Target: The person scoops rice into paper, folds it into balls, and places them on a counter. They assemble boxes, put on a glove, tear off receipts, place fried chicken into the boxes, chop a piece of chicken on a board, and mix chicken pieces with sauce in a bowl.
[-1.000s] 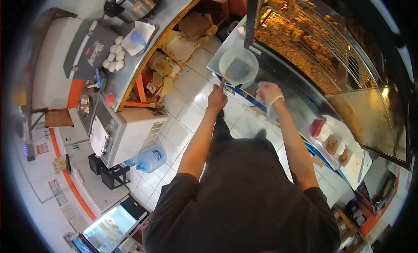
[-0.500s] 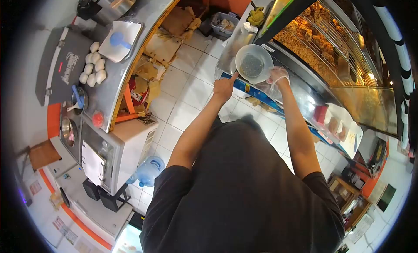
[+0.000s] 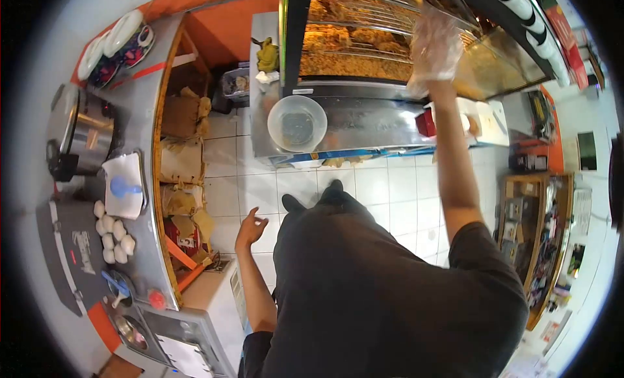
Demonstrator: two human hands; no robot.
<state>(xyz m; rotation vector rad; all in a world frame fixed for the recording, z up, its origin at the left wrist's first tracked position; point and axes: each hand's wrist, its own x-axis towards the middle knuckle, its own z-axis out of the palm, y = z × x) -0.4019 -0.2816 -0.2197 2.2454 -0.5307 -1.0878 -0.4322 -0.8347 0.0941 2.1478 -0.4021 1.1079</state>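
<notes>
— So where do things stand at the fried-food display case (image 3: 390, 33)?

— The right hand (image 3: 434, 43), in a clear plastic glove, is raised at the front of the case, level with the racks of fried pieces (image 3: 344, 37). It is blurred, so I cannot tell whether its fingers are closed on anything or just spread against the glass.

— And the other hand?

— The left hand (image 3: 250, 227) hangs low, well away from the case, over the white floor tiles (image 3: 390, 196). It is released, fingers loosely curled, holding nothing.

— What about the bowl?

— The clear plastic bowl (image 3: 297, 123) sits on the steel worktop (image 3: 364, 128) just below the case, to the left of the raised arm. Neither hand touches it. Something dark shows at its bottom, but no fried piece is visible in it.

— So how far along is it, in your view?

— Early, I would judge. The bowl is set in place and the gloved hand is up at the racks, yet nothing from the case shows in the bowl. Taking food out and putting it down there looks like what remains.

— Anything else near the case?

— A red box (image 3: 426, 123) stands on the worktop right of the bowl, beside the raised forearm.
</notes>
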